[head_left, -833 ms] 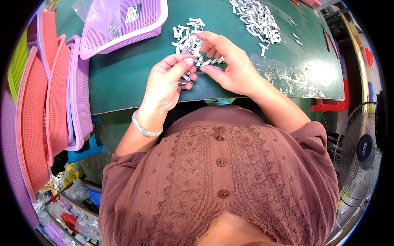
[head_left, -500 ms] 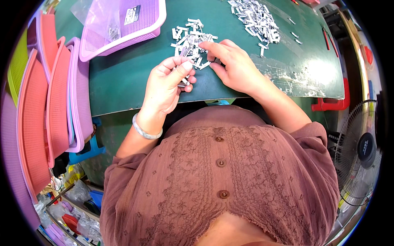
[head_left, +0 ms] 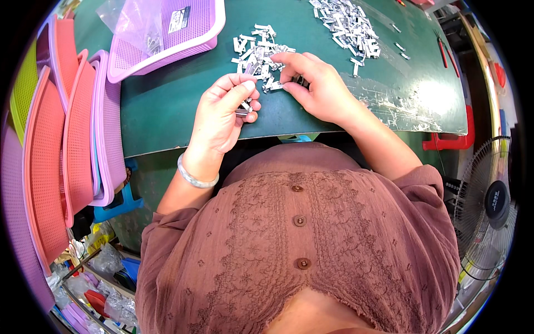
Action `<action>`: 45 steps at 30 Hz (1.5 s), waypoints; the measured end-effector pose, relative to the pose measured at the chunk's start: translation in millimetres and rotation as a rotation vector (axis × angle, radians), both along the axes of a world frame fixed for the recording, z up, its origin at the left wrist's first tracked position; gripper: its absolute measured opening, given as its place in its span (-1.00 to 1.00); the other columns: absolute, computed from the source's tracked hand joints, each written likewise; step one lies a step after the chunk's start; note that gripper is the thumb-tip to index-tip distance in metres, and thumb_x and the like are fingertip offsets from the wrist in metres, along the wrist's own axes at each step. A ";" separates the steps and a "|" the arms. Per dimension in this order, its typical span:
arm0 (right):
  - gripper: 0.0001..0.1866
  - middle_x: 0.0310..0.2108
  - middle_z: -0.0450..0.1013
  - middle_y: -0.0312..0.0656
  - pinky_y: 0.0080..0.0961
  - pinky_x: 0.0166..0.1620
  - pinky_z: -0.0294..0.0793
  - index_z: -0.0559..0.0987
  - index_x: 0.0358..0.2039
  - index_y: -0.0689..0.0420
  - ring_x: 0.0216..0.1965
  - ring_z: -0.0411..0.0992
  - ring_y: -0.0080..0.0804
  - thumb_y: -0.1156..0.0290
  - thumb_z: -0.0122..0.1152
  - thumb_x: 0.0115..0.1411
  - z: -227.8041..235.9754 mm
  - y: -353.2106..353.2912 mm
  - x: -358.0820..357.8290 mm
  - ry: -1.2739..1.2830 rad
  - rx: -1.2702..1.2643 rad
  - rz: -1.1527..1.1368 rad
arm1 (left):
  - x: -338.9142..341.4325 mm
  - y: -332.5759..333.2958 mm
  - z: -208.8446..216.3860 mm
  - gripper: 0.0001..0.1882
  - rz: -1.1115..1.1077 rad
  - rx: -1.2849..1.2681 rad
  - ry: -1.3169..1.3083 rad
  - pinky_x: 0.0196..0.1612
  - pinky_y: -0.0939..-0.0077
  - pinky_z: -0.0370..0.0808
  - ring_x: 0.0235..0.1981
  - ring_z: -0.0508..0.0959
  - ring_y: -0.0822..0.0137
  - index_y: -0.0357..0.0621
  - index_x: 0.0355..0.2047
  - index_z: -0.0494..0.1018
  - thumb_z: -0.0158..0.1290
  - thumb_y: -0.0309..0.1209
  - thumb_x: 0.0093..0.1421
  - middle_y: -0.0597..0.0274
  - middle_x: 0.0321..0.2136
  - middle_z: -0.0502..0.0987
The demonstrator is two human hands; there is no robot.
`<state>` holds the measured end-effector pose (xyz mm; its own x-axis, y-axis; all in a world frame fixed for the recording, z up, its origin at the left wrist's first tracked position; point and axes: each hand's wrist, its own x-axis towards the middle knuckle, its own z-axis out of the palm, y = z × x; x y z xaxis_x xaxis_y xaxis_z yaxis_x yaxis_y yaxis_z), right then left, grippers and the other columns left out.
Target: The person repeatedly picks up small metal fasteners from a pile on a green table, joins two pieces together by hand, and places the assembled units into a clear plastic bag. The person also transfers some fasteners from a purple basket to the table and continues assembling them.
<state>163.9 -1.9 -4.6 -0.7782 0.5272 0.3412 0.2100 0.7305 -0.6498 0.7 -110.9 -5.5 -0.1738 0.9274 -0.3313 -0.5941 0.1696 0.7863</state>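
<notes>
Near the table's front edge, my left hand (head_left: pixel 219 111) is closed around several small silver-grey metal pieces (head_left: pixel 245 107). Its thumb and forefinger pinch a narrow grey piece that points up toward the pile. My right hand (head_left: pixel 322 92) rests at the right side of a loose pile of small metal clip-like pieces (head_left: pixel 257 53). Its forefinger stretches over the pile, and its thumb tip touches a piece at the near edge. More pieces show under its curled fingers, partly hidden.
A purple mesh basket (head_left: pixel 161 67) with a clear plastic bag stands at the back left of the green table (head_left: pixel 167 119). A larger pile of metal pieces (head_left: pixel 350 30) lies far right, with red-handled tools (head_left: pixel 443 53) beyond. Stacked baskets (head_left: pixel 78 133) stand left; a fan (head_left: pixel 489 206) right.
My left hand has drawn slightly left, away from my right hand. My right forefinger has lifted slightly over the pile, and a few pieces at its near edge have shifted.
</notes>
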 end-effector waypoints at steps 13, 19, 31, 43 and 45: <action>-0.56 -0.47 0.44 -0.24 -0.51 -0.28 0.37 0.38 -0.09 0.14 -0.39 0.39 -0.38 0.59 0.14 -0.05 2.8 -2.8 -5.7 0.175 -0.354 0.060 | 4.5 1.3 -0.4 -0.88 -0.009 -0.015 0.066 -0.58 0.70 0.31 -0.55 0.40 0.48 -0.21 -0.35 0.38 0.00 -0.43 0.12 0.28 -0.54 0.41; -0.56 -0.47 0.44 -0.21 -0.34 -0.20 0.32 0.40 -0.14 0.11 -0.31 0.36 -0.22 0.59 0.14 -0.13 -0.3 -0.6 -6.0 -0.034 0.139 0.017 | -6.2 -0.2 -2.5 -0.89 0.006 0.032 -0.135 -0.52 0.57 0.46 -0.46 0.50 0.33 -0.22 -0.36 0.33 -0.08 -0.45 0.13 0.10 -0.42 0.48; -0.60 -0.56 0.42 -0.24 -0.36 -0.27 0.34 0.42 -0.18 0.16 -0.39 0.35 -0.23 0.61 0.09 -0.12 -0.1 -1.0 -12.4 -0.003 0.141 0.014 | -6.7 -1.2 -3.4 -0.84 0.006 0.013 -0.094 -0.53 0.61 0.41 -0.48 0.47 0.38 -0.22 -0.28 0.36 -0.03 -0.46 0.12 0.20 -0.48 0.44; -0.66 -0.50 0.44 -0.24 -0.49 -0.34 0.38 0.42 -0.16 0.15 -0.47 0.38 -0.36 0.56 0.08 -0.02 5.6 2.1 -20.0 0.169 -0.335 0.025 | 0.8 1.9 -0.3 -0.90 0.025 -0.019 0.031 -0.61 0.69 0.31 -0.57 0.43 0.47 -0.17 -0.38 0.41 0.02 -0.42 0.12 0.31 -0.56 0.43; -0.67 -0.47 0.45 -0.23 -0.43 -0.30 0.37 0.44 -0.17 0.14 -0.40 0.37 -0.30 0.57 0.07 -0.03 1.0 3.8 -18.6 0.085 -0.062 0.052 | -0.3 1.7 -0.1 -0.90 0.031 -0.020 0.010 -0.60 0.68 0.32 -0.57 0.43 0.47 -0.16 -0.39 0.41 0.02 -0.41 0.12 0.31 -0.57 0.43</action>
<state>145.2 1.9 -3.6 -0.7744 0.5095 0.3751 0.1153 0.6966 -0.7081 0.4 -109.3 -5.6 -0.2054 0.9148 -0.3479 -0.5915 0.1671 0.7888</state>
